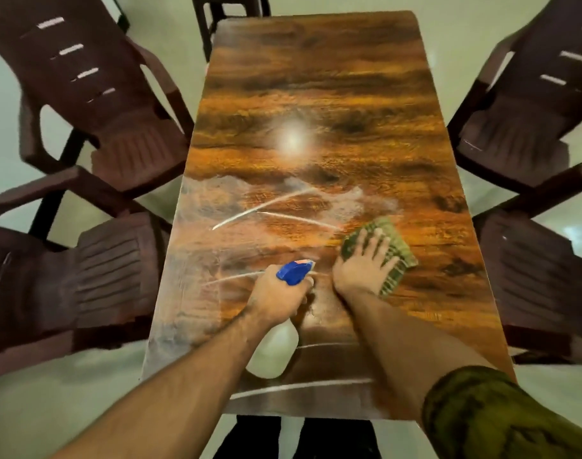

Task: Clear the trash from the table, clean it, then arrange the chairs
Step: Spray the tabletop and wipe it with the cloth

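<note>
A long wood-grain table (pixel 316 94) runs away from me. Its near half is wet with whitish streaks and foam. My left hand (pixel 278 294) grips the neck of a white spray bottle (pixel 276 352) with a blue trigger head (pixel 294 270), held just above the table's near end. My right hand (pixel 362 265) lies flat, fingers spread, pressing a green cloth (pixel 397 256) onto the tabletop to the right of the bottle.
Dark brown plastic chairs stand around the table: two on the left (pixel 84 71) (pixel 84 276), two on the right (pixel 531 104) (pixel 541 283), and one at the far end (pixel 230 8). Pale floor shows between them.
</note>
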`<control>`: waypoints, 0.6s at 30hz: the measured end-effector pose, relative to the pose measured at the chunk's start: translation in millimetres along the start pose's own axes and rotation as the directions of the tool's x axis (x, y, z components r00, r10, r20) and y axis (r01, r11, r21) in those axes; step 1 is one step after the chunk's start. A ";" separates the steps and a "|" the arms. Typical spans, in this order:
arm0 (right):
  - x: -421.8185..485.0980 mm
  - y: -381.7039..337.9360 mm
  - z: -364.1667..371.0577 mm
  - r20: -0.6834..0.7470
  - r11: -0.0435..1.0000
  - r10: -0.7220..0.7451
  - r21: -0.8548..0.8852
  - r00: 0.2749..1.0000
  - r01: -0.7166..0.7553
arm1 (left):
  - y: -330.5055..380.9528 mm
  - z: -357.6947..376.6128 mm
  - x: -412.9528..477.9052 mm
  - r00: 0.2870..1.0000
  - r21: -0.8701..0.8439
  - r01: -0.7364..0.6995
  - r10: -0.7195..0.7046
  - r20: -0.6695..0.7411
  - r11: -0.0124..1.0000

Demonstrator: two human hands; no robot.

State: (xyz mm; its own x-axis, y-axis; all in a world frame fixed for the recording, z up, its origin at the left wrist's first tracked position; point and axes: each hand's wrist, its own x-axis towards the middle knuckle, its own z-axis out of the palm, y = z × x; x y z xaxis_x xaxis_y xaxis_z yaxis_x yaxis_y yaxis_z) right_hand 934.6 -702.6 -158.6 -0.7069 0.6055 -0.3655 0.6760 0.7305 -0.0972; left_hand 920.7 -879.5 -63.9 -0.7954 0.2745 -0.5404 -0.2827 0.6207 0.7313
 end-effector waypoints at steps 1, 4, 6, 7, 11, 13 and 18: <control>-19.4 -11.2 12.8 -0.012 0.986 -0.148 -0.082 0.989 0.146 | -0.7 -6.6 4.0 0.999 0.032 -0.019 0.018 0.029 0.999; -71.1 4.9 32.3 0.130 0.739 -0.637 -0.178 0.760 0.650 | 5.6 -17.0 14.0 0.996 0.046 -0.067 0.064 0.055 0.997; -96.7 36.0 47.0 0.136 0.688 -0.694 -0.166 0.707 0.707 | 6.9 -25.4 19.4 0.985 0.056 -0.110 0.102 0.137 0.992; -103.1 52.3 50.1 0.114 0.755 -0.622 -0.177 0.775 0.632 | 8.2 -28.1 21.1 0.981 0.047 -0.111 0.102 0.164 0.993; -94.3 59.3 39.3 -0.104 0.964 0.260 0.089 0.960 -0.251 | 15.4 -34.7 36.2 0.974 0.070 -0.092 0.076 0.213 0.993; -75.4 28.9 34.2 -0.055 0.897 0.429 0.141 0.902 -0.419 | 20.5 -36.9 45.9 0.971 0.094 -0.082 0.059 0.231 0.992; -18.6 11.5 30.7 -0.043 0.967 -0.219 -0.141 0.975 0.211 | 37.0 -33.3 79.0 0.970 0.129 -0.051 0.019 0.242 0.990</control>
State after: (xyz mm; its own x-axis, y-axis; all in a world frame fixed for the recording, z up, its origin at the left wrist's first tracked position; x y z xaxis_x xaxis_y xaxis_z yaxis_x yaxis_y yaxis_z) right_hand 961.9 -715.2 -181.4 -0.8463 0.4437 -0.2949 0.4749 0.8791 -0.0403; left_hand 829.5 -859.3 -65.7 -0.6469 0.4560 -0.6112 -0.1701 0.6951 0.6985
